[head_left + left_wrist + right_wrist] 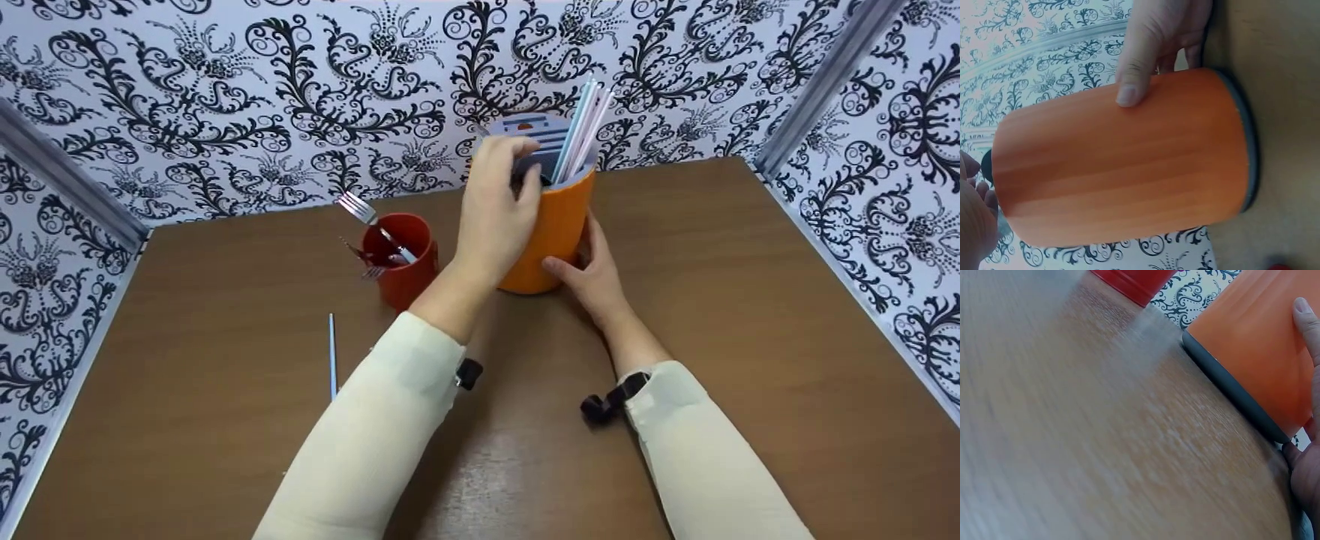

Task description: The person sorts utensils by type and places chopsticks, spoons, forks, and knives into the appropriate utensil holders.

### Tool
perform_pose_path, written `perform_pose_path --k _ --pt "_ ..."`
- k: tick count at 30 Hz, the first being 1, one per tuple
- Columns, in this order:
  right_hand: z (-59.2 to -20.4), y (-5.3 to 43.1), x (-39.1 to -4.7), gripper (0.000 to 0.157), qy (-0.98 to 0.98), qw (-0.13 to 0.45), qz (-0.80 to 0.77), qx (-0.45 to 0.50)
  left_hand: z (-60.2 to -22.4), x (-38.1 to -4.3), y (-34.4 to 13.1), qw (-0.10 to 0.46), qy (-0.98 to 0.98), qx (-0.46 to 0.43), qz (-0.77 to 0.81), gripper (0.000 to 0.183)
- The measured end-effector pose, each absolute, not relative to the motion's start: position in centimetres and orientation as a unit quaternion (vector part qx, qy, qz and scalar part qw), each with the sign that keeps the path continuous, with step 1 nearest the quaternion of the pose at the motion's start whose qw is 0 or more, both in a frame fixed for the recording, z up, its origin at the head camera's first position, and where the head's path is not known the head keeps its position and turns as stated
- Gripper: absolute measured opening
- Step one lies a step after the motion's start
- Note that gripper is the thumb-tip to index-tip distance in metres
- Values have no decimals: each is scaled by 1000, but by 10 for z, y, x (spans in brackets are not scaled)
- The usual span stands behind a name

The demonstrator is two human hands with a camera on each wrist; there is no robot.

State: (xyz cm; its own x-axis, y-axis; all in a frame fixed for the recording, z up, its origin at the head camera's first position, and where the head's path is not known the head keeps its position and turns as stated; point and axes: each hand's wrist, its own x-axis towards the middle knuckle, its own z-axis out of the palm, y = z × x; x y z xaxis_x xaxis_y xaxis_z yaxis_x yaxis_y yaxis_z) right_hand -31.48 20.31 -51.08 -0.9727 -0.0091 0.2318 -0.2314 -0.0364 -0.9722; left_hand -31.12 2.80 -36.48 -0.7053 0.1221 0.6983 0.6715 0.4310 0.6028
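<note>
An orange utensil holder [559, 232] with a grey slotted top stands near the back wall. Several thin pale blue and pink sticks [581, 135] rise from its right side. My right hand [600, 277] grips the holder's lower right side, thumb in front and other fingers behind. My left hand [499, 202] is over the holder's top, fingers bent with a gap between thumb and forefinger. A black, rounded piece [987, 166] shows at the rim beside the left fingertips; whether they pinch it is unclear. The hand hides part of the slots.
Left of the holder stands a red cup [409, 281] with several forks [360, 208] leaning in it. A thin blue stick [332, 356] lies on the brown table [750, 300], partly behind the left sleeve. Patterned walls [300, 112] enclose the back and sides.
</note>
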Motion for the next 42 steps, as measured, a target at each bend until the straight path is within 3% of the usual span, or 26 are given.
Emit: perform_pose_path --k 8,17,33,42 --pt "-526 208 -324 102 -695 86 708 88 -387 -301 8 312 -761 -237 -518 20" --pt "-526 207 -321 100 -709 83 696 78 -413 -275 -15 259 -771 -183 -552 25" --pt "-527 202 -320 102 -702 78 704 71 -449 -224 -67 216 -813 -178 -510 28" --pt "-524 206 -321 104 -705 79 701 73 -448 -212 -82 148 -851 -167 -475 33"
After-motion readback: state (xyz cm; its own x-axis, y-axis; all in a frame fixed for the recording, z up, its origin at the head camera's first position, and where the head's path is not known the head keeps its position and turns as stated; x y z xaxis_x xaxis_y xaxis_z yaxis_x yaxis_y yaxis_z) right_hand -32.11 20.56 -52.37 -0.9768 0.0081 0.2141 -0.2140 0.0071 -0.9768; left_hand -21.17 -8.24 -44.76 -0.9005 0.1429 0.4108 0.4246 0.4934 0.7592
